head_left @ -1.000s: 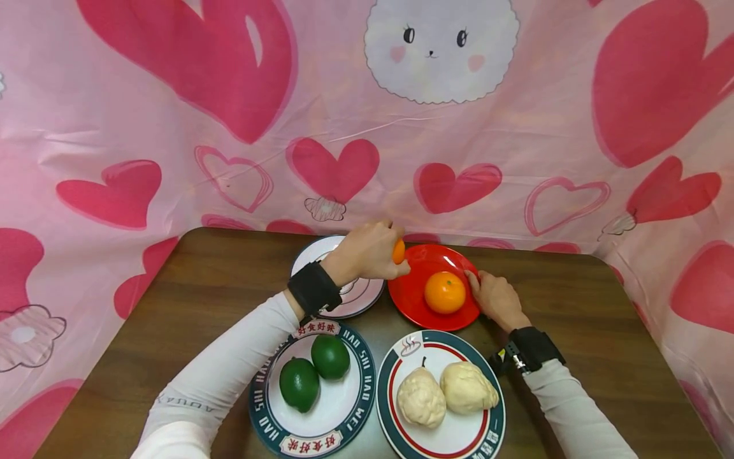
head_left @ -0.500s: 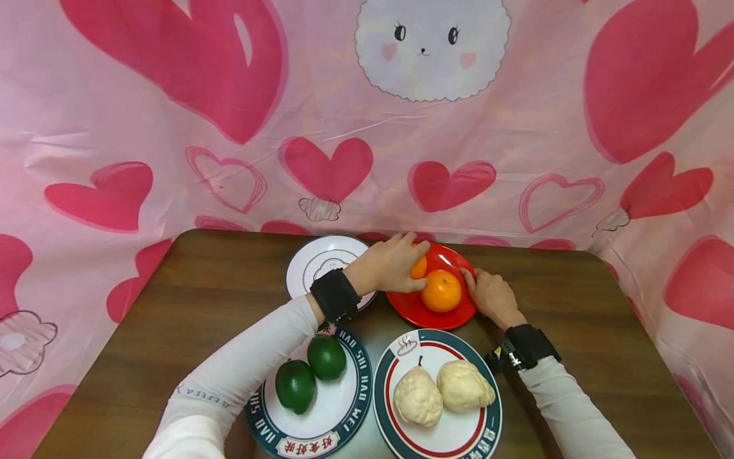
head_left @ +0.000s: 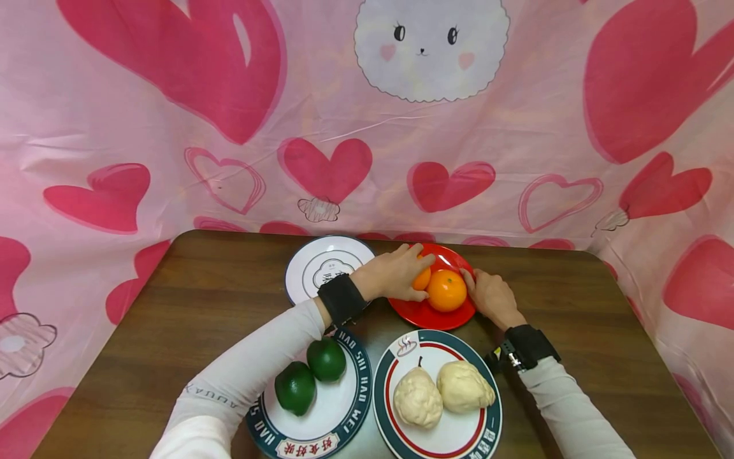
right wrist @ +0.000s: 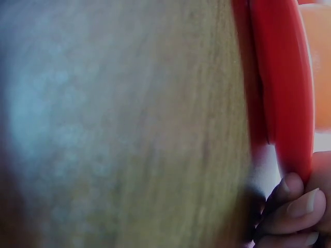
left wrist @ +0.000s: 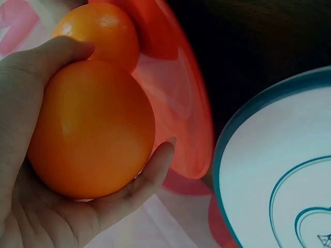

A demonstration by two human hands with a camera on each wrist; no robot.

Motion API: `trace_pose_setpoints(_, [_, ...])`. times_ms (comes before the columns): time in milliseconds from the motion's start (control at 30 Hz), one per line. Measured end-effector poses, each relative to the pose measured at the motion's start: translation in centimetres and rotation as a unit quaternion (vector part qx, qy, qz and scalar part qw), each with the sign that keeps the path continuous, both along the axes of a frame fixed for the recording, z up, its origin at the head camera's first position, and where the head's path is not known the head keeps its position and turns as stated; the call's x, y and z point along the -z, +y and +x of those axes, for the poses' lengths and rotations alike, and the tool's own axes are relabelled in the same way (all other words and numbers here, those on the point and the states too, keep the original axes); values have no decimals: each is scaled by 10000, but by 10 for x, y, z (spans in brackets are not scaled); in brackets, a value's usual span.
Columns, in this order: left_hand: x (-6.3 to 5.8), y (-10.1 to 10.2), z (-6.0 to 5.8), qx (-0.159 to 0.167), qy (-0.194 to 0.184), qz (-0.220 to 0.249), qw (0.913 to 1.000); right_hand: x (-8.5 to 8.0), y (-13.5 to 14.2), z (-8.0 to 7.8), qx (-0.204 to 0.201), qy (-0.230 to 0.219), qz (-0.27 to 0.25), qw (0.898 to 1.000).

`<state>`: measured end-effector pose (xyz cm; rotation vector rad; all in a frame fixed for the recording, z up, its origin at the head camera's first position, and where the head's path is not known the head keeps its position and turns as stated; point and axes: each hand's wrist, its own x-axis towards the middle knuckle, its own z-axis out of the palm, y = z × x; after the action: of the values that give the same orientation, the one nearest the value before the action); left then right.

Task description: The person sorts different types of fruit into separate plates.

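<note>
My left hand (head_left: 394, 274) holds an orange (left wrist: 93, 129) above the left side of a red plate (head_left: 423, 313). Thumb and fingers curve around the fruit in the left wrist view, so part of it is covered. A second orange (head_left: 447, 291) sits on the plate right beside the held one; the two appear to touch. At the plate's right edge, my right hand (head_left: 494, 298) grips the rim. The right wrist view has its curled fingers (right wrist: 297, 212) at the lower end of the red rim (right wrist: 287, 77).
Left of the red plate lies a white plate (head_left: 298, 271), partly under my left forearm. Nearer, two green fruits (head_left: 295, 387) lie on a green-rimmed plate (head_left: 363, 395). Two pale, lumpy pear-like fruits (head_left: 417, 396) lie on another (head_left: 385, 414). A heart-patterned cloth (head_left: 344, 115) hangs behind the table (head_left: 189, 299).
My left hand has carried its orange right, from over the white plate's edge to the red plate, beside the other orange. My right hand has stayed at the rim.
</note>
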<state>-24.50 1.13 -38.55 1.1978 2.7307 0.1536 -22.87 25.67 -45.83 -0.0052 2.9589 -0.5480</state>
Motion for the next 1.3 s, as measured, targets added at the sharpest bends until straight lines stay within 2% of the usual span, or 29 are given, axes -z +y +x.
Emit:
trace_pose_setpoints(333, [7, 4, 2, 159, -229, -60, 9996, -1, 1, 2, -56, 77, 61, 9999])
trace_pose_setpoints(533, [15, 1, 3, -12, -578, -199, 9981, -1, -1, 1, -6, 38, 52, 10000])
trace_pose_setpoints(733, [16, -3, 3, -51, -652, -273, 9975, 0, -5, 1, -21, -5, 65, 10000])
trace_pose_setpoints(900, [14, -6, 4, -53, -649, -223, 9976, 0, -7, 1, -65, 93, 87, 9999])
trace_pose_setpoints(1067, [8, -10, 6, -106, -483, -207, 9986, 1, -8, 1, -48, 183, 73, 9998])
trace_pose_setpoints(1300, [-7, -22, 9, -271, -217, -137, 9993, 1, -2, 3, -198, 267, -126, 9994])
